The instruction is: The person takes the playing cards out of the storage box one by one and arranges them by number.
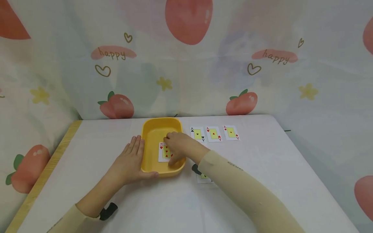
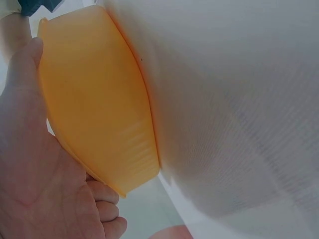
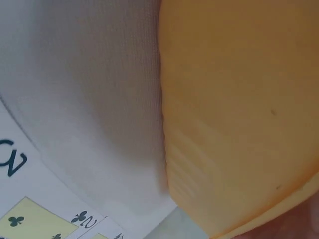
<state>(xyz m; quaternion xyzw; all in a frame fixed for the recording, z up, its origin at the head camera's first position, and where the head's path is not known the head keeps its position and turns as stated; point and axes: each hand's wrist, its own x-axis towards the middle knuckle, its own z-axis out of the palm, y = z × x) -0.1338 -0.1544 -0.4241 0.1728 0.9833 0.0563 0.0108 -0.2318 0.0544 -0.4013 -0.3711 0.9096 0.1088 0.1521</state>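
A yellow plastic tray [image 1: 148, 129] stands on the table, its outer wall [image 2: 94, 99] filling much of the left wrist view. My left hand [image 1: 129, 161] rests against its left side, fingers straight along the rim and thumb across the front edge. Inside the tray, my right hand [image 1: 179, 145] holds a three of hearts card [image 1: 161, 155], with fingertips at its far edge and thumb at the near edge. The hand hides the card's right part. In the right wrist view, the tray's wall covers most of the fingers.
Right of the tray lie an ace of clubs [image 1: 197, 134], an ace of hearts [image 1: 214, 134] and an ace of diamonds [image 1: 231, 133] in a row. A two of clubs [image 3: 40, 219] lies nearer, partly under the right forearm in the head view. A patterned curtain [image 1: 180, 81] hangs behind.
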